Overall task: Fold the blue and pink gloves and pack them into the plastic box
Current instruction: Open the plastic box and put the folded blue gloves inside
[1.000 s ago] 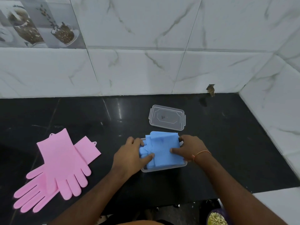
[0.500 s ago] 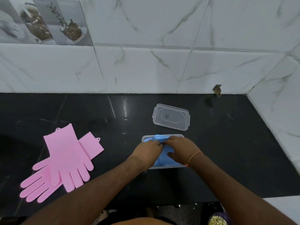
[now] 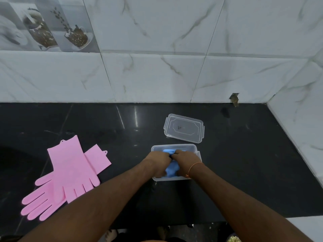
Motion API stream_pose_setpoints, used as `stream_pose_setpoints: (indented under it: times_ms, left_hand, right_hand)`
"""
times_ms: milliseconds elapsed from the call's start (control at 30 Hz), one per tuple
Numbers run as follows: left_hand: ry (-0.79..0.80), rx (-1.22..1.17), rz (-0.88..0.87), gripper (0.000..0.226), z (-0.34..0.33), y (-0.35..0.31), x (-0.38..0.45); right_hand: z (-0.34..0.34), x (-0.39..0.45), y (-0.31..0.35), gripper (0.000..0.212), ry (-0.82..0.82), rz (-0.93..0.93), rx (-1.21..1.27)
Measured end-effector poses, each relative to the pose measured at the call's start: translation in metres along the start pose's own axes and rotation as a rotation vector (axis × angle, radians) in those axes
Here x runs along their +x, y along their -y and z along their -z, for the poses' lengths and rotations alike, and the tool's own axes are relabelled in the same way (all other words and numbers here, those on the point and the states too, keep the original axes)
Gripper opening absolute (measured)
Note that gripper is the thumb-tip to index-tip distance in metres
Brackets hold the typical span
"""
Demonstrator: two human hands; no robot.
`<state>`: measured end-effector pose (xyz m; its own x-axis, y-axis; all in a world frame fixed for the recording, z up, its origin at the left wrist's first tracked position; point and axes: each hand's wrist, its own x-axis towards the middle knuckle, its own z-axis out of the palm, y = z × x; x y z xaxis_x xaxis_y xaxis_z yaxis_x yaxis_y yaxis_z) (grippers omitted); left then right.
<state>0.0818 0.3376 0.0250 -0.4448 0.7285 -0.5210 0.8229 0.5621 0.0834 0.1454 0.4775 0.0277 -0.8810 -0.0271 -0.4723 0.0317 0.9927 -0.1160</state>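
The clear plastic box [image 3: 174, 147] sits on the black counter near the middle. Folded blue gloves [image 3: 171, 169] lie inside it, mostly covered by my hands. My left hand [image 3: 158, 163] and my right hand [image 3: 185, 162] press down side by side on the blue gloves inside the box, fingers curled onto them. Two pink gloves [image 3: 70, 172] lie flat and overlapping on the counter to the left, fingers toward me, well apart from my hands.
The box's clear lid [image 3: 183, 128] lies just behind the box. A white marble-tile wall runs along the back and the right side. The black counter [image 3: 253, 163] ends at its front edge close to me.
The blue gloves went from resting on top of the box to being pushed down inside it. Both hands moved together onto the bundle. The pink gloves and lid stayed put.
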Motion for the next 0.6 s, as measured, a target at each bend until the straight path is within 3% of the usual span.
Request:
stream_pose_setpoints:
  times_ms: [167, 367, 600]
  left_hand:
    - [-0.044, -0.027, -0.086, 0.04, 0.003, 0.01, -0.003]
    - [-0.233, -0.005, -0.163, 0.029, 0.003, 0.012, -0.012]
    - [-0.557, -0.139, -0.206, 0.036, -0.011, 0.033, -0.041]
  right_hand:
    - [0.004, -0.004, -0.003, 0.067, -0.01, -0.021, 0.049]
    - [0.012, -0.016, -0.011, 0.058, -0.014, -0.065, 0.1]
    - [0.03, -0.027, 0.015, 0.028, -0.365, -0.092, 0.13]
